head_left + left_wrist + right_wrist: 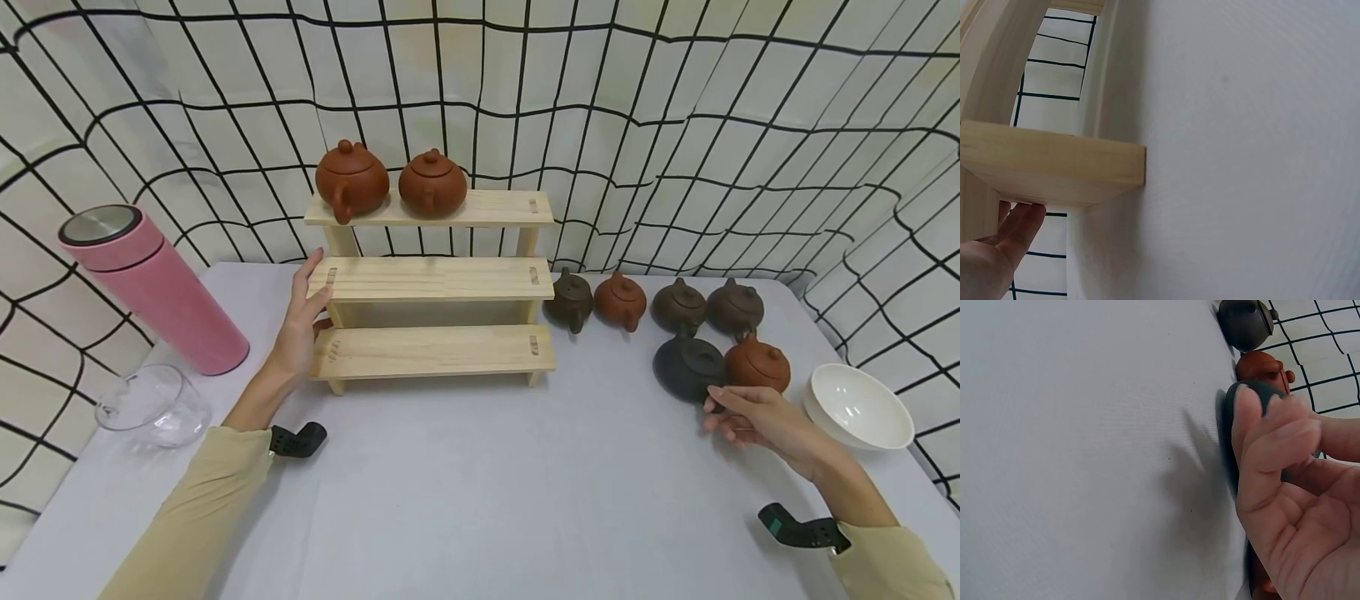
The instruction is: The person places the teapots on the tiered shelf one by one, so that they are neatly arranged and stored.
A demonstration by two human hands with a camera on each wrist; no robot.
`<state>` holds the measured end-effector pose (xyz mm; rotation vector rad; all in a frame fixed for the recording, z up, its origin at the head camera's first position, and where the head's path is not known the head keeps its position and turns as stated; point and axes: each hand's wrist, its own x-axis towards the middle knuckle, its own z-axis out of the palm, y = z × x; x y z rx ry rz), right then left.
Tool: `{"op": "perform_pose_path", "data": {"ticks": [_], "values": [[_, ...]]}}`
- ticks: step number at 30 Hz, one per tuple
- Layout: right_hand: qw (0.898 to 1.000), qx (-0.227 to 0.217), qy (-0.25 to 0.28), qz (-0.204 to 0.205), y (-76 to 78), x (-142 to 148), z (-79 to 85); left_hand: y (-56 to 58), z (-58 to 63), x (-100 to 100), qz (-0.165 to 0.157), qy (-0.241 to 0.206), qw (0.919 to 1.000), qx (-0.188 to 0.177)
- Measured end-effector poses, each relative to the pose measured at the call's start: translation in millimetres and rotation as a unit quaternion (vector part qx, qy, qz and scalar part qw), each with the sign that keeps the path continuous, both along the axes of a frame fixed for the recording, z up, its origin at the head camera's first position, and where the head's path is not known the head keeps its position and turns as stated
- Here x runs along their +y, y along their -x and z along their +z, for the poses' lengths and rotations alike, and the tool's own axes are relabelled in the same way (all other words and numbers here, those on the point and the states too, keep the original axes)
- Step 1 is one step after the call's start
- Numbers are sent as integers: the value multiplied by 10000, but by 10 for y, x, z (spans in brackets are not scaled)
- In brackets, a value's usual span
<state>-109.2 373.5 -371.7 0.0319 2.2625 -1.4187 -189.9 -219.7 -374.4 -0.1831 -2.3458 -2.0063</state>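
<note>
At the left end of the three-tier wooden shelf (435, 354), my left hand (294, 333) holds the side near the middle tier. Its fingers (1022, 231) touch the wood in the left wrist view; the thumb is out of sight there. My right hand (765, 421) pinches a small part sticking out from the near side of a black teapot (686, 367); whether handle or spout is hidden by the fingers. In the right wrist view the teapot (1230, 425) is mostly behind the hand. A reddish-brown teapot (757, 364) sits just beside it.
Two reddish-brown teapots (352, 179) stand on the top tier. More brown teapots (678, 306) line the table right of the shelf. A white bowl (858, 406) is at far right. A pink thermos (161, 292) and clear glass cup (153, 404) stand left. Black netting surrounds the table.
</note>
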Motion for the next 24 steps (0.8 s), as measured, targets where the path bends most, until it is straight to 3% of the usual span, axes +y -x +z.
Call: {"op": "perform_pose_path", "data": {"ticks": [14,18,24], "values": [[9974,365,592,176,-49,-28,21,-11,2,-2,-35,-8,10000,60],[9972,492,491,274,-90,-108,118,-2,-3,2,-32,12,10000,55],[9959,836,11,355,-132,-356,399,-5,-8,0,-15,48,10000,73]]}}
